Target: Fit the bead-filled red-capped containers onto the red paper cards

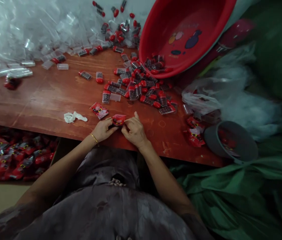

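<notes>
A small red packet (118, 119) sits at the near edge of the wooden worktop (43, 96), held between both hands. The left hand (102, 129) pinches its left end, the grip pressed together on the wrapper; a gold bangle (94, 138) circles that wrist. The right hand (133, 130) pinches the right end, with one finger raised above the rest. The packet's print is too small to read.

Just left of the hands lies another red-and-white packet (98, 110), and beyond it a crumpled white scrap (74, 117), both apart from the hands. Farther back, directly beyond the hands, a heap of small clear cases with red caps (141, 86) spreads across the worktop. A tilted red basin (183, 33) rests against the heap's far side. Clear empty plastic cases (25, 33) pile up at the far left.

To the right, near the worktop edge, lie loose red packets (195, 135), a grey container (231, 141) and clear plastic bags (216, 96). Green cloth (243, 186) covers the area below. A box of red packets (13, 156) stands under the worktop at left.
</notes>
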`<state>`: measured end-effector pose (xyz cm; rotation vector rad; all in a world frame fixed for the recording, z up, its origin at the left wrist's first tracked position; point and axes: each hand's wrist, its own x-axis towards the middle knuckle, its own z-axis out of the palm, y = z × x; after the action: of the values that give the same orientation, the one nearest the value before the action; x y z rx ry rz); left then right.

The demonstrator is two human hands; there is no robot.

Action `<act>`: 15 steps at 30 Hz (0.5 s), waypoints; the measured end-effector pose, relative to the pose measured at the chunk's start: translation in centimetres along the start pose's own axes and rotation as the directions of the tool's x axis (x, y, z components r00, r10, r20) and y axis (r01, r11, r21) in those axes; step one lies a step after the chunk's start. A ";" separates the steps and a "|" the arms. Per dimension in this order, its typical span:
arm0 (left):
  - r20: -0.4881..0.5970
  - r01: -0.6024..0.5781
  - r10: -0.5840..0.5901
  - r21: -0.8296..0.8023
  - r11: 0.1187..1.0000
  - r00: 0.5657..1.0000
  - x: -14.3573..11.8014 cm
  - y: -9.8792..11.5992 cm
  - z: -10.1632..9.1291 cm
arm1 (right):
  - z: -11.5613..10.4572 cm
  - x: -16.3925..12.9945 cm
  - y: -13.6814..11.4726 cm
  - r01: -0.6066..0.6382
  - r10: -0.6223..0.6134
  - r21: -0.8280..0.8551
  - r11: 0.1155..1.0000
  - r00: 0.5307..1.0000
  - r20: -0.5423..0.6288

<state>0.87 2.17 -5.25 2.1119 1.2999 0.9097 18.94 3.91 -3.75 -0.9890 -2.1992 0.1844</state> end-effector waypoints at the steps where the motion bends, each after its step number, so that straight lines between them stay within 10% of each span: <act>1: 0.001 -0.001 0.001 -0.010 1.000 1.000 0.0 0.0 0.0 | 0.3 -0.2 -0.2 -0.026 0.025 -0.015 1.000 1.000 -0.018; 15: 0.043 -0.023 0.026 -0.062 0.998 0.999 0.8 -0.4 -0.2 | 1.8 -1.3 -0.9 -0.226 0.250 0.175 0.958 0.959 -0.131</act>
<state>0.79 3.09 -5.20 2.0931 1.2115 0.8973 17.84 2.61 -5.43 -1.1377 -1.8927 0.3770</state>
